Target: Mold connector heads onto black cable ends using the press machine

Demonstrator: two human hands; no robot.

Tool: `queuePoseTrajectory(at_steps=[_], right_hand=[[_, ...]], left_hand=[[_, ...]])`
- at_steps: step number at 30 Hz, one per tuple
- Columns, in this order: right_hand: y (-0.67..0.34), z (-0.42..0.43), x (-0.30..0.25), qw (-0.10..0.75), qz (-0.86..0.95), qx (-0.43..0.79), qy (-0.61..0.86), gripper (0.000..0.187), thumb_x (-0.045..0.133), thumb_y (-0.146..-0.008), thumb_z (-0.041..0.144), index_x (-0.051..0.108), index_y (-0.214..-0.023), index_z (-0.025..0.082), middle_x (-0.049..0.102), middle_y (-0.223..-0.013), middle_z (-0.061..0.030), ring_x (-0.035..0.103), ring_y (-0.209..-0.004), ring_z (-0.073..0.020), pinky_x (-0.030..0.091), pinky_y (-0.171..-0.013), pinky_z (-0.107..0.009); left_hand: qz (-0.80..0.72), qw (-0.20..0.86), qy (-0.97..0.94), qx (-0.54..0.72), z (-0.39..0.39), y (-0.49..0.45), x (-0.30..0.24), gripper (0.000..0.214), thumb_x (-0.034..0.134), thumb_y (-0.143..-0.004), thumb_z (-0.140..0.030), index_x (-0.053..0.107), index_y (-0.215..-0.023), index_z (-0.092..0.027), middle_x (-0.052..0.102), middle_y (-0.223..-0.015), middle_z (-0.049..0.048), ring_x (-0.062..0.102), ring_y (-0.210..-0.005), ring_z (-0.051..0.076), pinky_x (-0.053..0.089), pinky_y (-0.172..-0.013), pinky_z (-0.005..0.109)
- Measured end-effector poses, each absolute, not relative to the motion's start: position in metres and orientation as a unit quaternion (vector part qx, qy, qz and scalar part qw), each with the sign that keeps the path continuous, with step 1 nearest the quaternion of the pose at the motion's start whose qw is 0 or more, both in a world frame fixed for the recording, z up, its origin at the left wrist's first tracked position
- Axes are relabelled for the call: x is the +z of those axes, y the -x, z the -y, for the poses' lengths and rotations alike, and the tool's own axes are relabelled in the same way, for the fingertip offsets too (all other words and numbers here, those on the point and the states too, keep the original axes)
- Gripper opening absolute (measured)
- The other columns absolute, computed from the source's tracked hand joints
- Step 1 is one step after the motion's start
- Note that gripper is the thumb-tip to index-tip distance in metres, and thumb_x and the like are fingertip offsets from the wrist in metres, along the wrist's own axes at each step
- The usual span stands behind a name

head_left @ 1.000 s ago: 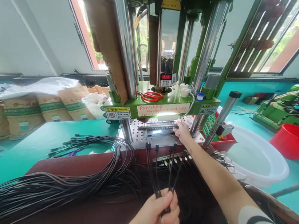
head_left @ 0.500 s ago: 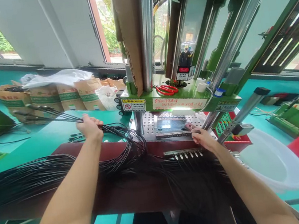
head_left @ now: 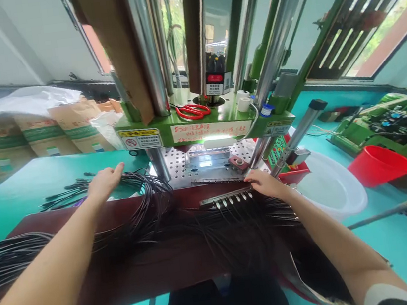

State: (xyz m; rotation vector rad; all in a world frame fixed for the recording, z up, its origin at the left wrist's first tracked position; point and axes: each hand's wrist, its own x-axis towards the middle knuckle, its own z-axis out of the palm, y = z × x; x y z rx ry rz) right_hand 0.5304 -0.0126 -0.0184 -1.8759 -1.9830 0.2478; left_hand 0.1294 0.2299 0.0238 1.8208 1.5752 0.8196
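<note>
My left hand is over the far left of the brown table, thumb stretched out, beside a bundle of black cables. The bundle's ends lie on the green surface, and its loop curves right onto the table. My right hand pinches the right end of a slotted metal bar at the front edge of the press plate. Closer to me lies a second metal bar, with several silver cable ends in a row along it and black cables trailing towards me.
A green press with steel columns stands ahead, red-handled scissors on its ledge. A reddish block sits on the perforated plate. To the right are a white tub and a red bucket; paper sacks stand left.
My left hand has lowered the raised cable bundle onto the green surface and let it go. My right hand stays at the bar's end. The view has turned right and tilted down.
</note>
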Motion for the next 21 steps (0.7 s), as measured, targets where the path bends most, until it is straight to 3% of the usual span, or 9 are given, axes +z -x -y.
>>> queuePoseTrajectory(at_steps=[4,8,11,14,21], right_hand=[[-0.527,0.026,-0.014,0.049,0.764,0.049,0.642,0.038,0.044,-0.069,0.000,0.062,-0.099,0.013,0.059,-0.096,-0.0099,0.053,-0.093,-0.0204,0.038,-0.087,-0.033],[-0.523,0.021,-0.005,0.001,0.755,0.071,0.651,0.042,0.048,-0.065,0.000,0.061,-0.102,0.015,0.059,-0.093,-0.0086,0.054,-0.089,-0.0206,0.038,-0.079,-0.029],[-0.523,0.011,0.010,0.004,0.724,0.141,0.675,0.038,0.052,-0.060,0.000,0.065,-0.089,0.020,0.061,-0.087,-0.0049,0.055,-0.081,-0.0195,0.037,-0.068,-0.025],[-0.529,0.002,0.024,0.024,0.683,0.146,0.715,0.033,0.052,-0.056,-0.002,0.066,-0.076,0.020,0.063,-0.082,-0.0035,0.055,-0.076,-0.0194,0.034,-0.062,-0.024],[-0.538,0.004,0.043,0.107,0.614,0.104,0.775,0.030,0.049,-0.055,-0.001,0.064,-0.071,0.019,0.061,-0.073,-0.0019,0.051,-0.071,-0.0182,0.031,-0.058,-0.024]], left_hand=[[-0.521,0.197,-0.773,0.303,-0.173,-0.154,0.037,0.019,0.051,-0.078,-0.036,0.051,-0.069,-0.020,0.048,-0.059,-0.0023,0.045,-0.060,0.016,0.029,-0.059,0.026],[-0.298,0.286,-0.897,0.157,-0.069,-0.199,0.035,0.020,0.052,-0.077,-0.040,0.059,-0.073,-0.022,0.058,-0.069,0.0004,0.050,-0.066,0.017,0.033,-0.063,0.028],[-0.149,0.344,-0.917,0.138,0.000,-0.228,0.016,0.021,0.063,-0.070,-0.041,0.064,-0.081,-0.024,0.062,-0.084,0.0061,0.050,-0.085,0.024,0.033,-0.077,0.033],[-0.121,0.433,-0.879,0.161,0.036,-0.247,-0.004,0.032,0.066,-0.068,-0.039,0.062,-0.095,-0.024,0.058,-0.103,0.0098,0.045,-0.102,0.028,0.029,-0.089,0.037],[-0.253,0.651,-0.695,0.170,0.016,-0.288,-0.017,0.025,0.073,-0.061,-0.033,0.061,-0.078,-0.018,0.055,-0.076,0.0024,0.048,-0.074,0.018,0.034,-0.069,0.027]])
